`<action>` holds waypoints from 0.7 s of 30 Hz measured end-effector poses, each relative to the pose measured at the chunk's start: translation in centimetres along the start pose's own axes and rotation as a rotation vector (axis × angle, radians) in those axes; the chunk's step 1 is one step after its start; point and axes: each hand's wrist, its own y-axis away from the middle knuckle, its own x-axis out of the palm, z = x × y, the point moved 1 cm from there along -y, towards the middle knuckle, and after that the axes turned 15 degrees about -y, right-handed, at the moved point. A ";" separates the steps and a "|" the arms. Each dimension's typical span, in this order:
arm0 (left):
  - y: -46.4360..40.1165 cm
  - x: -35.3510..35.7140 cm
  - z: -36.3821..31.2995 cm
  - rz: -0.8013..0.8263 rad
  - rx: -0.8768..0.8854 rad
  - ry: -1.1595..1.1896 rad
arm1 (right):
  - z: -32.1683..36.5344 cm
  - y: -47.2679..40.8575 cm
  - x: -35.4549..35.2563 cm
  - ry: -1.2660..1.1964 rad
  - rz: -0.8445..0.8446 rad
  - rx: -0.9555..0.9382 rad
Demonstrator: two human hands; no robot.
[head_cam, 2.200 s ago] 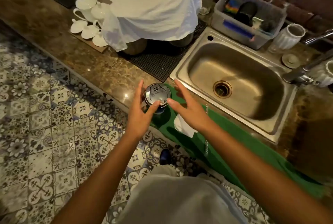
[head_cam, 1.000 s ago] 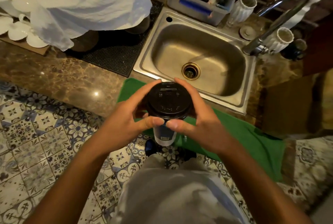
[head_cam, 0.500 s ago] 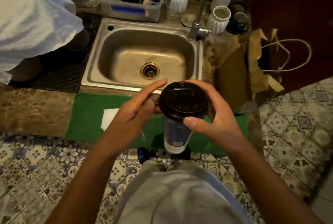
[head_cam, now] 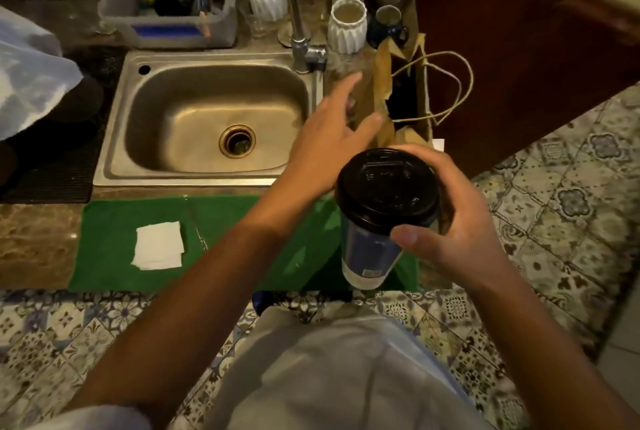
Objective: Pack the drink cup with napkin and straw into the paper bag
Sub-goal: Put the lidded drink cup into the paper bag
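My right hand (head_cam: 450, 218) grips the drink cup (head_cam: 384, 201), a blue and white cup with a black lid, and holds it in the air above the counter's front edge. My left hand (head_cam: 329, 139) is off the cup, fingers spread, reaching toward the near rim of the brown paper bag (head_cam: 401, 90). The bag stands open with twine handles, right of the sink. A folded white napkin (head_cam: 158, 245) lies on the green mat (head_cam: 114, 232). A thin clear straw (head_cam: 195, 225) lies on the mat just right of the napkin.
A steel sink (head_cam: 207, 118) with a tall tap (head_cam: 294, 14) sits behind the mat. White ribbed cups (head_cam: 347, 28), a bottle and a plastic tub (head_cam: 166, 4) line the back. A dark wooden panel (head_cam: 519, 49) stands right of the bag. A white cloth (head_cam: 31, 73) lies at left.
My left hand let go of the cup and moved forward to the bag. The cup stays in my right hand and has shifted right as my view turned toward the bag.
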 end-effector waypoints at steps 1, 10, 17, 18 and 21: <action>-1.3 0.7 -0.9 0.002 0.024 -0.095 | 0.0 0.2 -0.4 0.001 -0.001 0.006; -7.0 4.1 -1.7 0.068 -0.051 -0.249 | -0.2 1.3 -4.0 -0.042 -0.065 -0.004; -5.5 2.9 1.9 0.178 -0.227 0.334 | 0.4 1.0 -6.2 -0.060 -0.127 -0.045; -5.0 2.6 2.2 0.166 -0.227 0.379 | 0.4 0.9 -6.4 -0.073 -0.145 -0.053; -3.0 1.8 3.0 0.140 -0.255 0.419 | 0.7 0.1 -6.9 -0.129 -0.221 -0.113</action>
